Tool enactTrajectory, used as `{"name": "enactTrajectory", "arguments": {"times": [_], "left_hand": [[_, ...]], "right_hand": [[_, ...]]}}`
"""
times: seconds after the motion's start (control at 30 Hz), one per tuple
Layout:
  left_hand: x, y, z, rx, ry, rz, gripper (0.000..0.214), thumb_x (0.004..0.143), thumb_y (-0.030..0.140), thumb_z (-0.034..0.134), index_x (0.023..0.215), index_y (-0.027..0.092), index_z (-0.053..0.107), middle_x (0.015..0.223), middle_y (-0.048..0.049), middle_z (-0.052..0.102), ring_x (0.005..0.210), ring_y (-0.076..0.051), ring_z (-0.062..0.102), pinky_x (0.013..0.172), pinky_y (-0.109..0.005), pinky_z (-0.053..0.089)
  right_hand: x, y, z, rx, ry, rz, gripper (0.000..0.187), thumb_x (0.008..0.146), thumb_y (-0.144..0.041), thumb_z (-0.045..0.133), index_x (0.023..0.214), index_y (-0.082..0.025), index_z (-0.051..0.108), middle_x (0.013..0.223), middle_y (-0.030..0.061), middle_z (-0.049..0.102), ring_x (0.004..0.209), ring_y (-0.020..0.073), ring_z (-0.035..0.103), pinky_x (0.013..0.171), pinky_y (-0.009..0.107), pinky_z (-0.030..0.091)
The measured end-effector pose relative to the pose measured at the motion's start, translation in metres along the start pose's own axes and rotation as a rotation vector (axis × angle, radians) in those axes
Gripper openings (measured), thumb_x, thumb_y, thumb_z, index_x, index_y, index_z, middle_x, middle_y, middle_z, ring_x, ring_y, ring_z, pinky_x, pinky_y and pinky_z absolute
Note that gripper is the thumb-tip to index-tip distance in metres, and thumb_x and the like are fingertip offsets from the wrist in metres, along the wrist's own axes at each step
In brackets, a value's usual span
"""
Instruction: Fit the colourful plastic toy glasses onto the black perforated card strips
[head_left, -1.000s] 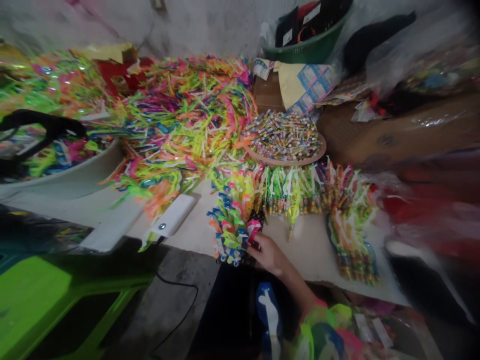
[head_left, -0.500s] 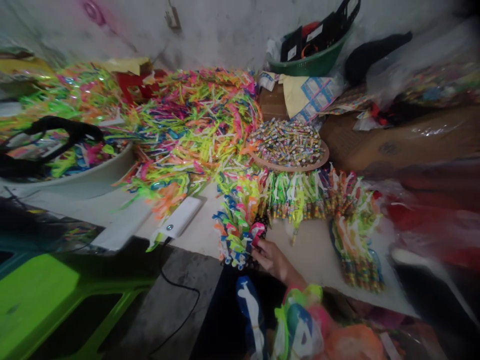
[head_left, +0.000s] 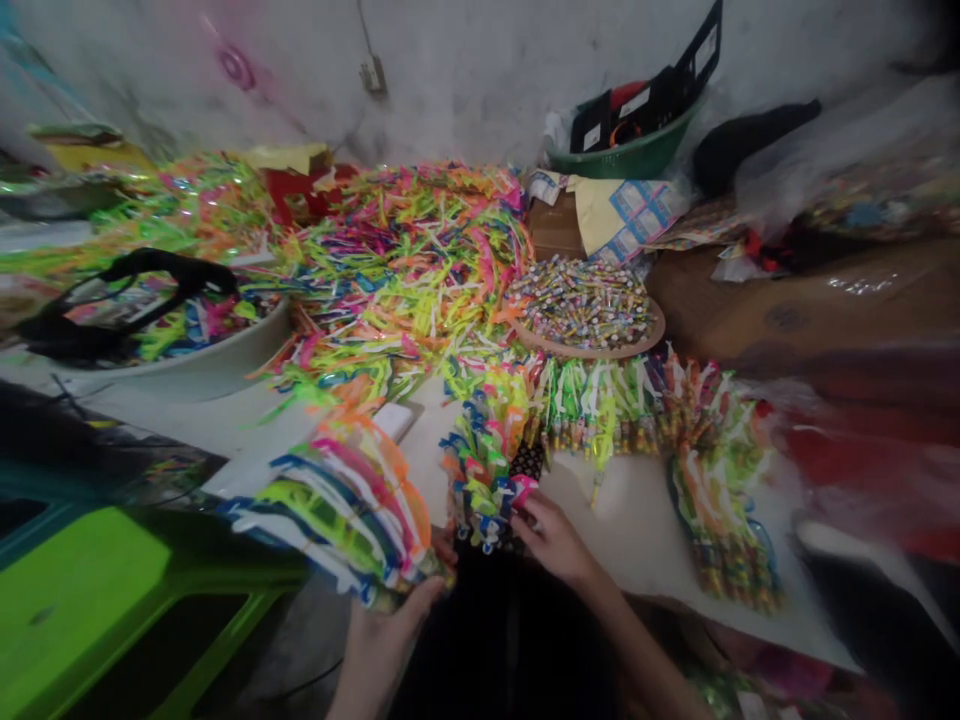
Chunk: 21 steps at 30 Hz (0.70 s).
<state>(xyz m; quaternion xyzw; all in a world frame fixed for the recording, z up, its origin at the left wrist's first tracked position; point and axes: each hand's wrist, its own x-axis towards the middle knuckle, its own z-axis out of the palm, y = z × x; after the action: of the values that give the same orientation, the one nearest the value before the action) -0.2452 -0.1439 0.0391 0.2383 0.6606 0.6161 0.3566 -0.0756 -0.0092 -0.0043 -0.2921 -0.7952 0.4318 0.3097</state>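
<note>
You are clamping a fanned bundle of toys [head_left: 341, 510] in your left hand [head_left: 390, 625], just left of the standing row of toys [head_left: 487, 470]. Your right hand [head_left: 555, 540] is pinching that row's near end; keep this pinch firm. Beyond the row, the round tray [head_left: 652, 338] is holding sweets.

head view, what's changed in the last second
The left hand has come up into view at the lower left, holding a fanned bunch of toys that now hides most of the white power bank. The camera tilted up a little. The right hand stays at the near end of the row of toys on the table.
</note>
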Motion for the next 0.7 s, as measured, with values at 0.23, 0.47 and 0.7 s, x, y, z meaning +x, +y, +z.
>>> {"name": "enactTrajectory", "arguments": {"times": [0.23,0.47,0.7], "left_hand": [[0.027,-0.02,0.014,-0.106,0.033,0.04,0.043,0.058,0.029,0.075,0.096,0.016,0.063,0.099,-0.007,0.07,0.097,-0.025,0.062,0.092,-0.037,0.045],[0.031,-0.031,0.01,-0.131,0.023,0.009,0.05,0.058,0.028,0.076,0.103,0.016,0.059,0.105,-0.0087,0.068,0.102,-0.026,0.06,0.096,-0.041,0.041],[0.026,-0.024,0.014,-0.082,0.097,-0.059,0.057,0.053,0.03,0.077,0.104,0.016,0.058,0.106,-0.0096,0.067,0.103,-0.028,0.059,0.095,-0.043,0.042]], "right_hand": [[0.004,-0.009,-0.007,-0.086,-0.069,0.031,0.024,0.087,-0.024,0.045,0.107,-0.021,0.058,0.101,0.0049,0.059,0.091,0.016,0.056,0.081,0.026,0.044],[0.02,-0.019,-0.011,-0.279,-0.221,0.127,0.019,0.083,-0.019,0.048,0.097,-0.017,0.061,0.095,0.0067,0.063,0.084,0.0179,0.059,0.076,0.025,0.043],[0.02,-0.014,-0.005,-0.287,-0.257,0.196,0.017,0.082,-0.021,0.048,0.091,-0.014,0.061,0.087,0.0084,0.064,0.076,0.0197,0.059,0.068,0.026,0.043]]}}
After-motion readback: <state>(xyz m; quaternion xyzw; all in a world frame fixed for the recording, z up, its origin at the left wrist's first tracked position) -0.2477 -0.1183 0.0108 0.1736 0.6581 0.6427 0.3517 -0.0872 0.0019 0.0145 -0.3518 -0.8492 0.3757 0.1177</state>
